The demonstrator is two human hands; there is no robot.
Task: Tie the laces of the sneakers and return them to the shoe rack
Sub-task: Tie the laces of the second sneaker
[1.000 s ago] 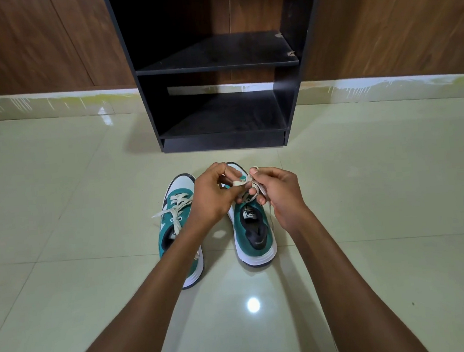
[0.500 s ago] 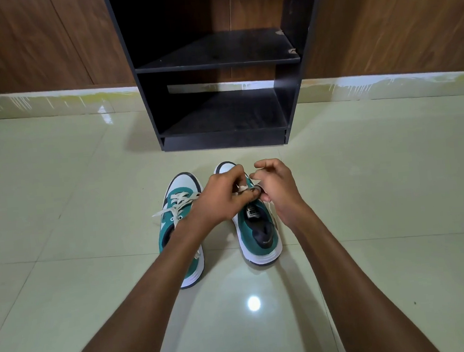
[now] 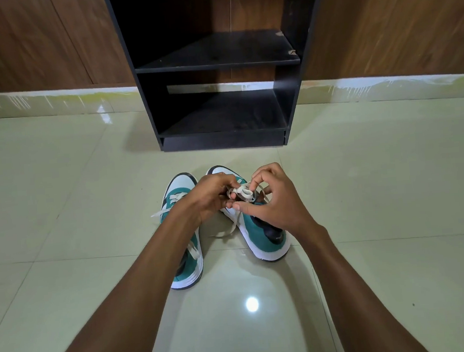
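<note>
- My left hand [image 3: 208,196] and right hand [image 3: 272,200] meet over the right sneaker [image 3: 260,229], fingertips nearly touching each other.
- Left hand: fingers curled in, pinching the cream lace [image 3: 242,193] at the knot area; the grip itself is partly hidden by my knuckles.
- Right hand: thumb and forefinger pressed together on the same lace, a small loop showing between both hands; the other fingers are raised and bent above it.
- One loose lace end trails down from under my hands onto the floor [image 3: 381,191], between the two shoes.
- Right sneaker: teal and white, sits on the floor directly below my hands, toe pointing away from me, heel angled toward my right forearm.
- Left sneaker [image 3: 186,264]: same colours, just to the left of my left hand and partly under my left forearm; its laces lie loose across the tongue, with one end sticking out on the side away from my hands.
- The two sneakers are near each other at the toes, apart at the heels.
- Shoe rack [image 3: 215,65]: black, open shelves, stands on the floor beyond my hands, well apart from the sneakers, against a brown wood wall [image 3: 31,44].
- Bright light glare on the tiles between my forearms, nearer to me than the hands.
</note>
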